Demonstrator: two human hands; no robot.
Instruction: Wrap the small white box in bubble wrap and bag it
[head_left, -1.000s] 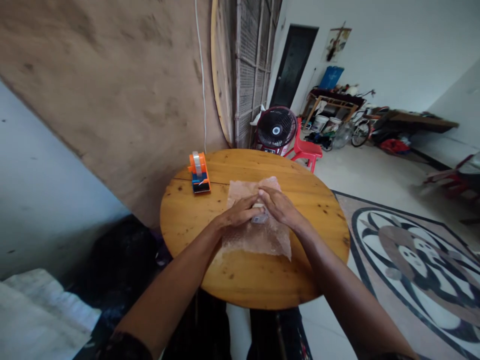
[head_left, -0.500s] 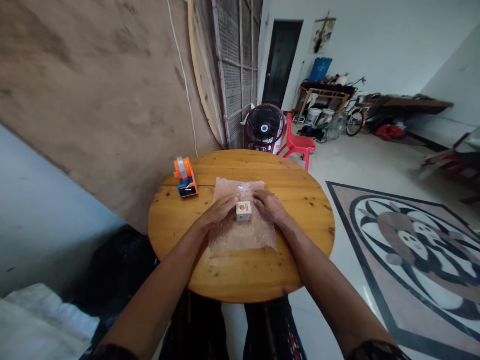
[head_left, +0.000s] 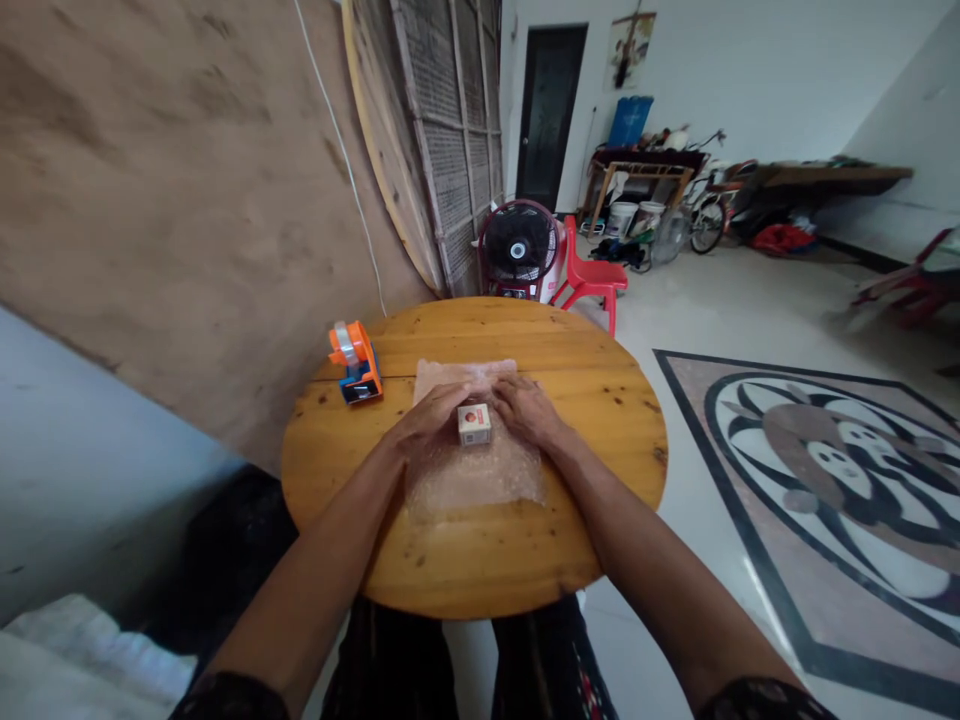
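Observation:
A small white carton (head_left: 474,425) with red print stands on a sheet of clear bubble wrap (head_left: 474,485). My left hand (head_left: 435,412) lies on the wrap at the carton's left, fingers stretched forward, fingertips just past its far corner. On the other side, my right hand (head_left: 527,408) rests on the wrap with its fingers apart and slightly bent. Neither hand appears to grip the carton. Beyond the carton, the far part of the wrap looks creased between my fingertips. An orange and blue tape dispenser (head_left: 356,362) with a roll of clear tape sits at the table's left.
The round wooden table (head_left: 600,375) carries all this. Behind it stand a dark red fan (head_left: 519,245) and a red plastic chair (head_left: 596,272). A brown board (head_left: 187,180) leans along the left. A panda design (head_left: 840,470) covers the floor at right.
The camera view has shifted slightly. My fingertips have come a little closer together beyond the carton, which still stands on the bubble wrap.

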